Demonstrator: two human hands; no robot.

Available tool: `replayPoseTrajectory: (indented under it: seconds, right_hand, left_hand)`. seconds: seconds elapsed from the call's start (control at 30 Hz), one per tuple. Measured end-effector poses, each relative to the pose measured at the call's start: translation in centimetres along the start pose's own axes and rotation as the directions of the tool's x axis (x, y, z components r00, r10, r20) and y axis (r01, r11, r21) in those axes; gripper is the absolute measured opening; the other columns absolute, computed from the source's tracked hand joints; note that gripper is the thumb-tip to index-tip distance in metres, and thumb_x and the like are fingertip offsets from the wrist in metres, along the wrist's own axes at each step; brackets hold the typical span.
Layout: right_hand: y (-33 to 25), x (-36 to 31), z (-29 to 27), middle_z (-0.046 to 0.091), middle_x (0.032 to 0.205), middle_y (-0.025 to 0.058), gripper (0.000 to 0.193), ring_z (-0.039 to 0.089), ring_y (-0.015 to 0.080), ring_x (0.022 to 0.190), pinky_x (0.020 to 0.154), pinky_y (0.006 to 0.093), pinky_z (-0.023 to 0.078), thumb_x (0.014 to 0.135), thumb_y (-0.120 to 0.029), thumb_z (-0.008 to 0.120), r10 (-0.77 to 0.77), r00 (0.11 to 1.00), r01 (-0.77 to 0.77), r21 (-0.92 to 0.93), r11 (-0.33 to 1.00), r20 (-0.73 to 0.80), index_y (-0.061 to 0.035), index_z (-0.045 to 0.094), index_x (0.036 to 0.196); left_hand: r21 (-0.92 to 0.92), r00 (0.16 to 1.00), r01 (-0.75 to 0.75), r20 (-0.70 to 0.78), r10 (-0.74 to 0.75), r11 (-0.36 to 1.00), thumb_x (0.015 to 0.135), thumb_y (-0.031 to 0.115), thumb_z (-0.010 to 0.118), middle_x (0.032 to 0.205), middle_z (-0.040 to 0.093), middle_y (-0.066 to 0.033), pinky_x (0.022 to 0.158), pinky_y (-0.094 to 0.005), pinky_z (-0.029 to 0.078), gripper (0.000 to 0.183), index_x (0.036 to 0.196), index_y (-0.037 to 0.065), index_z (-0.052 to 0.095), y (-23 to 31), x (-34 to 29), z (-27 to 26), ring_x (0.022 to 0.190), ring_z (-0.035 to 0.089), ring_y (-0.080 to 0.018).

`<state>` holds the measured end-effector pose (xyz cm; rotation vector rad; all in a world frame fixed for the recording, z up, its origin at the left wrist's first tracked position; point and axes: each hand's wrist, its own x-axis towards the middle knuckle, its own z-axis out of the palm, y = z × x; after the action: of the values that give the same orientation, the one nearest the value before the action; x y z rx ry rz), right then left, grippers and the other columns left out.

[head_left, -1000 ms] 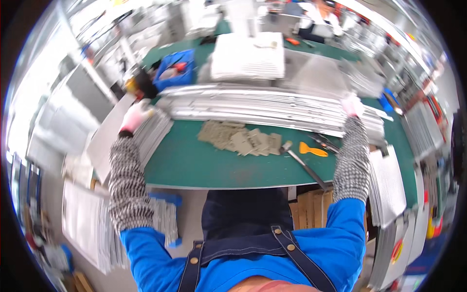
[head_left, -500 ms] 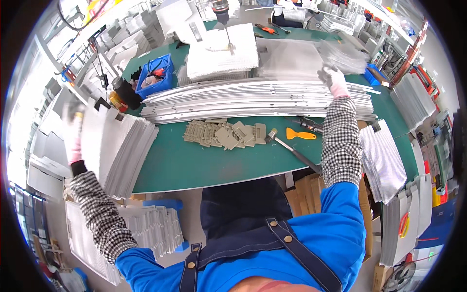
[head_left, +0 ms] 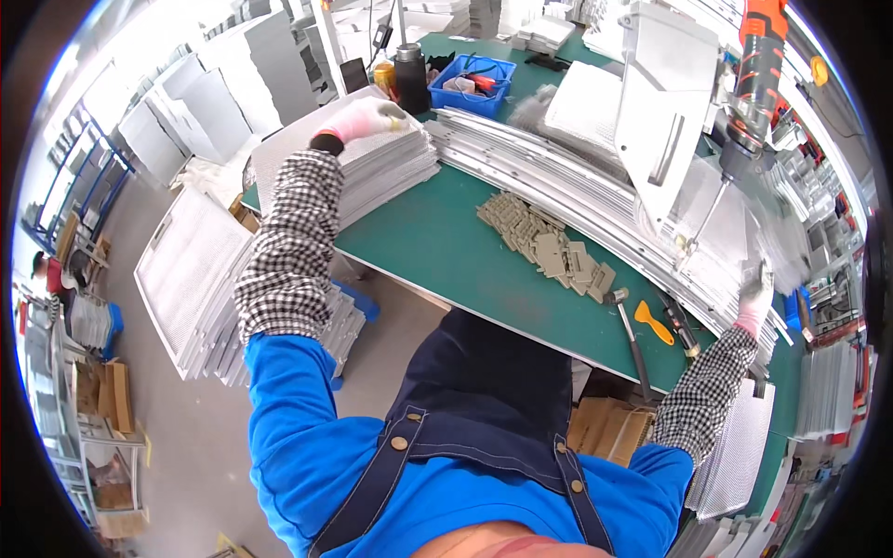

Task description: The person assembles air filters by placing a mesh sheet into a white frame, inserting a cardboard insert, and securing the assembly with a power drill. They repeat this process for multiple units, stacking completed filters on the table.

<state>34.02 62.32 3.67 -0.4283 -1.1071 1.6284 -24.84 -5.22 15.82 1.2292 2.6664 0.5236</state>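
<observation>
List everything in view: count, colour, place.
Table: one, green, centre
Drill: one, orange, upper right
Slotted plate: one, white, beside drill
Strips: many, silver, along table
Pieces: many, tan, table middle
Hammer: one, black handle, right of pieces
Scraper: one, yellow, beside hammer
Tool: one, black, beside scraper
Bin: one, blue, table back
Bottle: one, black, beside bin
Panels: many, pale, left and right
Cardboard: uncounted, brown, under table
Further back: too cluttered to count
Left hand: one, pale glove, at panels
Right hand: one, pale glove, at strips

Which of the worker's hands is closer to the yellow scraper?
Right. The right hand is to the right of the yellow scraper; the left hand is farther off, at the stack of panels to the scraper's left.
</observation>
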Motion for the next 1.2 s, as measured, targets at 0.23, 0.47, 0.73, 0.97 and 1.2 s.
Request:
replayPoseTrajectory:
  seconds: [0.23, 0.47, 0.73, 0.97, 1.2]
  right_hand:
    - [-0.6, -10.9, 10.5, 0.060, 0.141, 0.0146, 0.041, 0.054, 0.0261, 0.132, 0.113, 0.0338, 0.039, 0.101, -0.017, 0.048, -0.111, 0.991, 0.116, -0.885, 0.450, 0.074, -0.0039, 0.059, 0.138]
    - [0.4, -9.1, 10.0, 0.068, 0.121, 0.0159, 0.032, 0.061, 0.0300, 0.118, 0.103, 0.0412, 0.049, 0.093, -0.011, 0.062, -0.524, 0.828, 0.509, -0.656, 0.557, 0.198, -0.0060, 0.066, 0.124]
    - [-4.5, -12.8, 11.1, 0.067, 0.122, 0.0077, 0.037, 0.061, 0.0211, 0.114, 0.101, 0.0372, 0.048, 0.092, -0.011, 0.066, -0.415, 0.908, 0.413, 0.282, 0.866, -0.058, -0.0025, 0.060, 0.127]
    - [-5.2, -15.0, 13.8, 0.064, 0.130, 0.0097, 0.045, 0.057, 0.0216, 0.123, 0.107, 0.0351, 0.043, 0.093, -0.013, 0.064, -0.424, 0.906, 0.402, 0.293, 0.868, 0.014, 0.0007, 0.056, 0.135]
    - [-9.6, -22.8, 8.4, 0.061, 0.134, 0.0153, 0.043, 0.056, 0.0236, 0.126, 0.111, 0.0366, 0.042, 0.093, -0.005, 0.062, -0.563, 0.821, 0.476, -0.427, 0.769, -0.097, 0.0014, 0.057, 0.135]
  left_hand:
    - [0.137, 0.980, -0.197, -0.009, 0.200, 0.971, 0.090, 0.040, 0.067, 0.132, 0.063, -0.0220, 0.105, -0.0428, 0.046, 0.065, 0.141, 0.002, 0.053, -2.9, 4.7, 2.6, 0.122, 0.061, -0.0336]
    - [-0.351, 0.883, -0.267, -0.461, 0.083, 0.898, 0.099, 0.037, 0.063, 0.142, 0.058, -0.0150, 0.112, -0.0365, 0.039, 0.057, 0.142, 0.000, 0.053, -9.3, 4.4, -6.7, 0.130, 0.053, -0.0248]
    - [-0.166, 0.867, -0.289, -0.463, 0.185, 0.943, 0.101, 0.040, 0.060, 0.146, 0.056, -0.0138, 0.117, -0.0388, 0.034, 0.060, 0.148, 0.004, 0.050, -14.2, 4.4, -8.0, 0.136, 0.049, -0.0249]
    - [-0.307, 0.947, -0.239, -0.284, 0.151, 0.921, 0.103, 0.046, 0.057, 0.143, 0.058, -0.0125, 0.114, -0.0345, 0.034, 0.061, 0.146, 0.003, 0.053, -17.6, 8.5, -2.4, 0.132, 0.050, -0.0219]
    - [-0.141, 0.660, -0.413, -0.727, 0.189, 0.900, 0.104, 0.032, 0.057, 0.160, 0.038, -0.0164, 0.123, -0.0384, 0.021, 0.061, 0.153, -0.001, 0.040, -5.0, 2.7, -6.2, 0.148, 0.034, -0.0262]
